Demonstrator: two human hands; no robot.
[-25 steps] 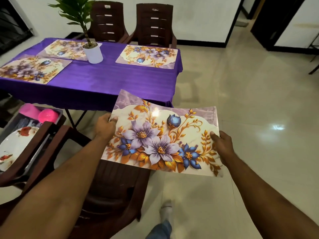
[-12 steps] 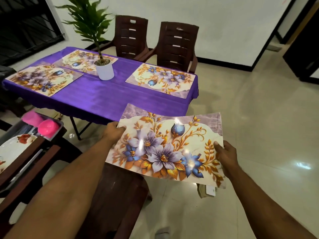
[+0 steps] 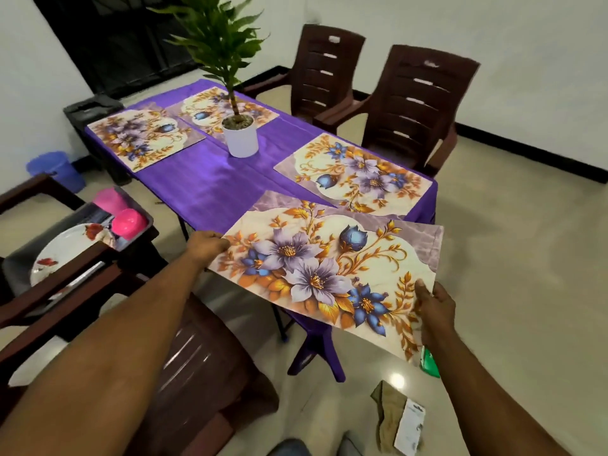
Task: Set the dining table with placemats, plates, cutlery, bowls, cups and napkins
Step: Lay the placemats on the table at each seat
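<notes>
The left hand (image 3: 206, 246) grips one short edge of a floral placemat (image 3: 324, 273) and the right hand (image 3: 436, 312) pinches the opposite corner; their fingers are mostly hidden under the mat. The mat hangs tilted over the near corner of the purple-clothed table (image 3: 210, 185), hiding that corner. Three more placemats (image 3: 355, 174) lie around the potted plant (image 3: 239, 134).

Three placemats lie on the worktop (image 3: 204, 189): one at upper left (image 3: 144, 139), one behind the potted plant (image 3: 240, 134) at top centre (image 3: 210, 108), one at right (image 3: 355, 174). A fourth placemat (image 3: 325, 271), centre frame, overhangs the worktop's near corner between the left hand (image 3: 205, 245) and right hand (image 3: 436, 311). At left, a tray (image 3: 144, 222) holds a plate (image 3: 64, 251) and cups (image 3: 128, 222).
</notes>
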